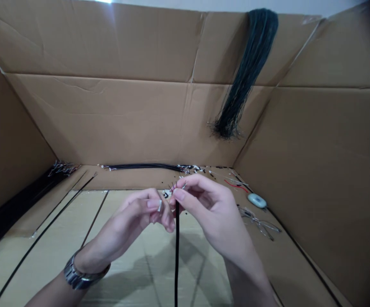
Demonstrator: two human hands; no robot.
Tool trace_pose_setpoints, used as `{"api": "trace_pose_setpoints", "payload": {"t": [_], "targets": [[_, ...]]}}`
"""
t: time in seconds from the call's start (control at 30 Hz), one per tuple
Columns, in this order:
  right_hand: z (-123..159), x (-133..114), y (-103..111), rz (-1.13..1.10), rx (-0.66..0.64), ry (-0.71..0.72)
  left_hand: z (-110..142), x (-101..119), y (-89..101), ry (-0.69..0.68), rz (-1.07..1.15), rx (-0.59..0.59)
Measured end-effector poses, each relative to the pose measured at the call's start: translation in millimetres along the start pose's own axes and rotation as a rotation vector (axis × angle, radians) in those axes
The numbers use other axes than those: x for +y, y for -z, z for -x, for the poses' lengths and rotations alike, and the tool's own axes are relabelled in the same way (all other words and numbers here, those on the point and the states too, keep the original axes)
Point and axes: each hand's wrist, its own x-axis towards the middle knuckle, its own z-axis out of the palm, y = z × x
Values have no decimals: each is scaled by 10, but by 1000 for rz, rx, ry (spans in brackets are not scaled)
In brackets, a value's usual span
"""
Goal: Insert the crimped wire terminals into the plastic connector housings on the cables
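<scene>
My right hand (pixel 215 204) pinches a black cable (pixel 177 256) near its top end. Several thin wires fan out of that end, just above the fingertips. Below the pinch, the cable hangs straight down toward the bottom of the view. Close on the left is my left hand (pixel 143 215), its fingers curled. Between its thumb and a finger it holds a small silvery piece (pixel 159 205), too small to name surely. The left fingertips are beside the cable; whether they touch it, I cannot tell.
Cardboard walls (pixel 108 111) enclose the work surface. A dark bundle of strands (pixel 252 64) hangs over the back wall. Black cables (pixel 143 166) lie along the back, a thick bundle (pixel 15 204) at left. Eyeglasses (pixel 258 221) and a pale oval object (pixel 257 200) lie right.
</scene>
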Motion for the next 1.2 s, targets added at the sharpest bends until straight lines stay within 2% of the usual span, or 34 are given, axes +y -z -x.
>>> {"api": "trace_pose_setpoints", "payload": {"t": [0.17, 0.27, 0.33, 0.4, 0.53, 0.63, 0.83, 1.1, 1.2], "targets": [[-25, 37, 17, 14, 87, 11, -13, 11, 83, -35, -251, 8], [-31, 45, 22, -28, 86, -21, -44, 32, 140, -214, -497, 134], [-45, 53, 26, -39, 85, -34, -95, 47, 132, -350, -568, 230], [-65, 60, 35, -27, 83, -27, -167, 58, 80, -402, -589, 272], [-105, 60, 70, -22, 94, -6, -316, 68, -53, -328, -619, 269], [-132, 62, 92, -46, 115, -26, -384, 64, -84, -302, -585, 284], [-218, 113, 126, -92, 165, -35, -475, 72, -35, -273, -593, 322], [-253, 206, 127, 15, 235, 41, -462, 106, 34, -243, -705, 368], [-250, 248, 111, 90, 252, 92, -443, 103, 45, -230, -731, 351]]}}
